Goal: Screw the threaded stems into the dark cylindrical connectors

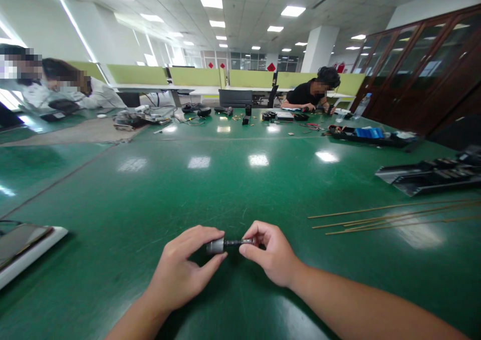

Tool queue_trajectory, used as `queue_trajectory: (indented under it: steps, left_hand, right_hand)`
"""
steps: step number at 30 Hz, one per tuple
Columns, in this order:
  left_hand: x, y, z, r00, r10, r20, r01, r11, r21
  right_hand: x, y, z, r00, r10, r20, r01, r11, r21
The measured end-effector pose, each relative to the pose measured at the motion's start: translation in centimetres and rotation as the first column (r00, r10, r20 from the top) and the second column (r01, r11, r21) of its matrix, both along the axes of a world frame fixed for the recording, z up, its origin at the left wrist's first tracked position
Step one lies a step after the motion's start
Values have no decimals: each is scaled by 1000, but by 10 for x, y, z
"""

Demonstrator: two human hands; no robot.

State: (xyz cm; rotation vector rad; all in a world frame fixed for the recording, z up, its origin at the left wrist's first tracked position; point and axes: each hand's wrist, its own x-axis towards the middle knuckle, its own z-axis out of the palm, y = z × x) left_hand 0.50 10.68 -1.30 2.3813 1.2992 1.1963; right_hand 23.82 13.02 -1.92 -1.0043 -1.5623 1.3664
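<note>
Between my hands, just above the green table point(210, 190), is a small part with a silver-grey metal cylinder point(215, 246) at its left end and a thin dark shaft point(233, 243) running to the right. My left hand point(188, 265) grips the cylinder, thumb below and fingers above. On the right, my right hand point(268, 252) pinches the far end of the shaft, where a small shiny piece point(248, 241) shows between thumb and forefinger. My fingertips hide part of that end, so its full shape cannot be seen.
Several thin brass-coloured rods point(361, 222) lie to the right, with black metal rails point(428, 172) behind them. A white tray-like object point(41, 252) sits at the left edge. Tools and a black box point(368, 134) are farther back. Other people sit at the far side.
</note>
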Motion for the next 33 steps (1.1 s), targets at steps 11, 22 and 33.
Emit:
queue_trajectory:
  steps: [11,22,33]
  left_hand:
    - [-1,0,-1,1000,7,4,-7,1000,-4]
    - [-3,1,-3,1000,15,-4,-15,1000,-14]
    - [-4,2,-3,999,29,19,-29,999,-15]
  right_hand:
    - [1,2,-3,1000,-11,0,11,1000,8]
    - [-1,1,-3,999,-17,-50,16,1000,-21]
    - [1,2,-5,997,-25,-68,23,999,-34]
